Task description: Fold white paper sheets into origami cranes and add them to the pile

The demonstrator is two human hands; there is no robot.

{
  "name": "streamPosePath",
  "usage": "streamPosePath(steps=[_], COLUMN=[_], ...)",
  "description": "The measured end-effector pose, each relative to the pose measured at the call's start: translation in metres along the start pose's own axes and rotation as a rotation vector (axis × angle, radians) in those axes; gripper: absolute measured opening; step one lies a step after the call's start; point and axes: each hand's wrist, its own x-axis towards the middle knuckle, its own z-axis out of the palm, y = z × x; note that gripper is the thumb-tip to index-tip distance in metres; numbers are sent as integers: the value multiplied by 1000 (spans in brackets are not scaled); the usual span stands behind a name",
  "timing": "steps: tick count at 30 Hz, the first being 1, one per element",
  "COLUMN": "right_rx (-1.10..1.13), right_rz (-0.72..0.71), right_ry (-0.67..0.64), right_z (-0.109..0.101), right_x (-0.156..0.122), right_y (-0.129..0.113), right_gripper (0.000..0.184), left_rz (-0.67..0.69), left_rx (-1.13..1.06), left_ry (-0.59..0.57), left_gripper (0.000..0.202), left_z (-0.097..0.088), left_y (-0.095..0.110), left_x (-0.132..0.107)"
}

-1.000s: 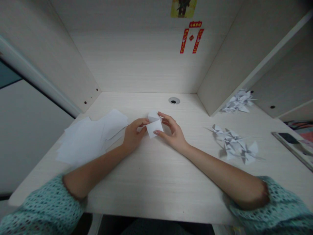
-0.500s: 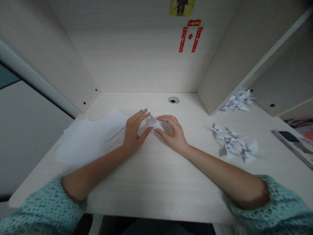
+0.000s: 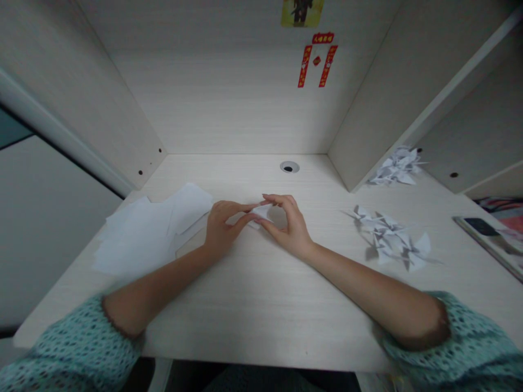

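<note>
A small folded piece of white paper point(image 3: 260, 212) lies on the pale wooden desk point(image 3: 261, 305), pinched from both sides. My left hand point(image 3: 223, 226) grips its left part with fingers curled over it. My right hand point(image 3: 286, 223) holds its right part between thumb and forefinger, the fingers arched above the desk. Most of the paper is hidden under the fingertips.
A loose stack of white sheets point(image 3: 151, 231) lies left of my hands. Several folded paper cranes point(image 3: 390, 237) sit at the right, and more cranes point(image 3: 398, 166) in the side shelf. A cable hole point(image 3: 290, 166) is at the back; a phone point(image 3: 484, 227) lies far right.
The paper was held up and open a second ago. It has been brought down flat onto the desk, and both hands' fingers have closed in over it, pressing it smaller.
</note>
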Motion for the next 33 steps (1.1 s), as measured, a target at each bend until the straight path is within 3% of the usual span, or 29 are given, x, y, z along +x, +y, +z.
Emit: streamPosePath(steps=[6, 10, 17, 23, 33], right_rx=[94, 158, 179, 238, 377], right_rz=[85, 135, 153, 233, 381], right_ry=[-1, -20, -35, -107, -103], right_z=[3, 5, 5, 9, 14], right_x=[-2, -2, -2, -2, -2], right_y=[3, 7, 8, 12, 20], right_gripper=[47, 42, 44, 54, 37], left_rz=[-277, -345, -363, -353, -337], left_rx=[-219, -264, -293, -349, -369], left_ry=[-58, -91, -98, -30, -24], left_gripper=[24, 25, 25, 21, 23], left_z=[3, 4, 4, 5, 5], left_y=[0, -1, 1, 0, -4], left_x=[1, 3, 4, 3, 6])
